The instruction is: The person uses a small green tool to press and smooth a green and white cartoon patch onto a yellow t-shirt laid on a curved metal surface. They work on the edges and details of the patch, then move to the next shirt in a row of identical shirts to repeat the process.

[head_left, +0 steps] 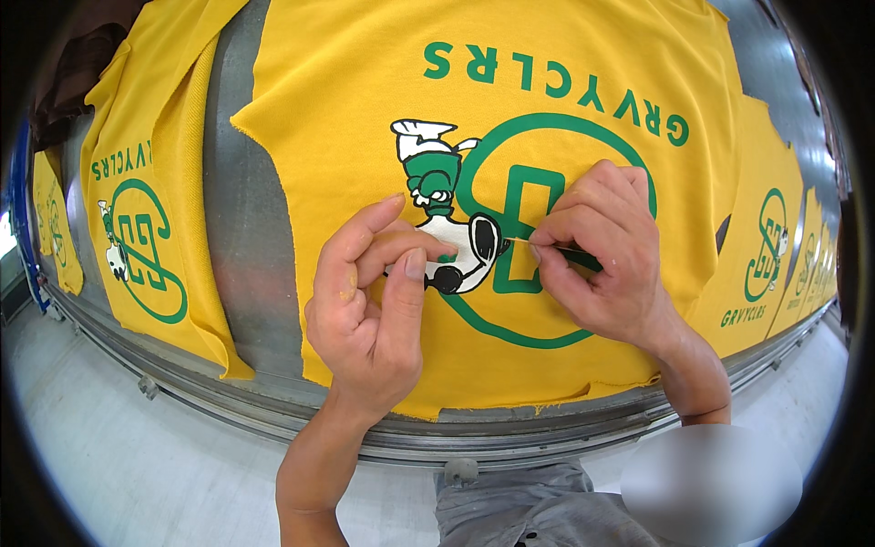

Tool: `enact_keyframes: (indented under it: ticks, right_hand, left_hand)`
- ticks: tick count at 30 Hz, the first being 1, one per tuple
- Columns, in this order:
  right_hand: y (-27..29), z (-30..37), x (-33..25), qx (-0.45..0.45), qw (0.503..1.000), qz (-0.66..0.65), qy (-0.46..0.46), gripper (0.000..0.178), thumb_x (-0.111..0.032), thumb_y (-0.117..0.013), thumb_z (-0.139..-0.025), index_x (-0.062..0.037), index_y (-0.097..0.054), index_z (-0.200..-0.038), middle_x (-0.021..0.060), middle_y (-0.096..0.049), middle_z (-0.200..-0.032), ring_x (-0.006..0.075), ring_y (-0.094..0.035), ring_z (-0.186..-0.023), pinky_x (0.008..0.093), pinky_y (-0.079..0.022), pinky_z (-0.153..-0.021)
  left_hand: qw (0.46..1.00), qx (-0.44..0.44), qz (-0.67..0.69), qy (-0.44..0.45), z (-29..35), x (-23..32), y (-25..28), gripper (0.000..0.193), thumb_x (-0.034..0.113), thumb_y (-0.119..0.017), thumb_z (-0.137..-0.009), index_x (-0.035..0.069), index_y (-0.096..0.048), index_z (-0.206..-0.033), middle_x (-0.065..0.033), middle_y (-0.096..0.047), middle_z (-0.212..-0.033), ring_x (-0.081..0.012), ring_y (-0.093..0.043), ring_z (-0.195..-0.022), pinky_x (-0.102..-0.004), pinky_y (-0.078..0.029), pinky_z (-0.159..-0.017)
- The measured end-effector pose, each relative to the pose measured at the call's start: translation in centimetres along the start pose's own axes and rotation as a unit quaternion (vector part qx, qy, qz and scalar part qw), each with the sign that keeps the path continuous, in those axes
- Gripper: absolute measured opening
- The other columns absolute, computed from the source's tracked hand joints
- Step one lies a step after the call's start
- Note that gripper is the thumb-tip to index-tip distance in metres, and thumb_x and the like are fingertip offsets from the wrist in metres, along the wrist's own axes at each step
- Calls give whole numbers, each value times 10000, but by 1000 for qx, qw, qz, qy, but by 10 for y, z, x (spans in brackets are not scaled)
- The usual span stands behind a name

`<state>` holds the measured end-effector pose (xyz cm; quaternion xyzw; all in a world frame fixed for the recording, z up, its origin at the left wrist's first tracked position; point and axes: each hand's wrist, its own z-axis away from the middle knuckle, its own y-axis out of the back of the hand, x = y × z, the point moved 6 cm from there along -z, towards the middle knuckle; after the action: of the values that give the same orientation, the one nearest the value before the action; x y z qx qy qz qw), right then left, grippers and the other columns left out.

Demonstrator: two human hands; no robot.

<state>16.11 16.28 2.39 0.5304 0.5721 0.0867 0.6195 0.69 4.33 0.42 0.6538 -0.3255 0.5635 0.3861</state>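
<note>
A cut piece of yellow fabric (337, 100) lies under both hands, printed with green lettering, a green ring emblem and a cartoon dog (433, 159) in white, black and green. Over the dog's head hovers my left hand (369, 310), open, its fingers loosely curled and apart. One of its fingertips is close to the print; whether it touches I cannot tell. My right hand (606, 251) is closed in a pinch over the emblem. Between its thumb and forefinger is a thin yellowish strand (519, 241), its tip pointing left to the dog's black ear.
Another printed yellow piece (169, 100) with a folded edge lies at left, and more printed pieces (756, 228) line up at right. A grey metal table (251, 228) bears them. Its railed front edge (383, 445) runs between me and the fabric. Dark cloth (77, 68) sits far left.
</note>
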Motion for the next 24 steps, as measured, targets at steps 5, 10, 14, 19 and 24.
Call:
enact_keyframes:
  ticks: [5, 10, 14, 19, 24]
  right_hand:
    - [0, -1, -1, -1, 1000, 0, 2, 197, 3, -717, -625, -106, -593, -732, 12, -524, -740, 204, -505, -736, 362, -317, -701]
    - [0, -1, -1, 4, 1000, 0, 2, 202, 7, -718, -622, -108, -592, -730, 11, -523, -738, 204, -506, -730, 361, -320, -703]
    - [1, -1, -2, 5, 1000, -3, 7, 206, 10, -718, -620, -110, -589, -726, 9, -519, -734, 204, -504, -723, 361, -319, -701]
    - [0, 0, 0, 12, 1000, -4, 4, 208, 13, -716, -615, -111, -589, -723, 6, -516, -731, 202, -501, -720, 360, -314, -696]
    - [1, -2, -2, 3, 1000, -3, 5, 207, 14, -716, -614, -111, -592, -724, 7, -518, -732, 199, -502, -720, 359, -312, -694]
  left_hand:
    - [1000, -3, -2, 1, 0, 1, 0, 300, -34, -505, -968, -79, -478, -1263, -144, -718, -905, -96, -621, -849, -227, -468, -829]
    - [1000, -5, -3, 5, -1, 1, 0, 293, -26, -494, -979, -73, -477, -1267, -144, -718, -908, -93, -616, -848, -223, -467, -823]
    - [1000, -13, -6, -3, -1, 2, 0, 293, -20, -491, -987, -72, -472, -1274, -144, -718, -909, -97, -614, -849, -226, -465, -829]
    - [1000, -16, -4, -9, -1, 3, -1, 298, -22, -488, -987, -77, -467, -1279, -146, -717, -910, -107, -613, -856, -234, -465, -834]
    - [1000, -15, -4, -8, -1, 2, 0, 302, -23, -488, -984, -79, -466, -1280, -147, -718, -910, -111, -611, -864, -241, -462, -845]
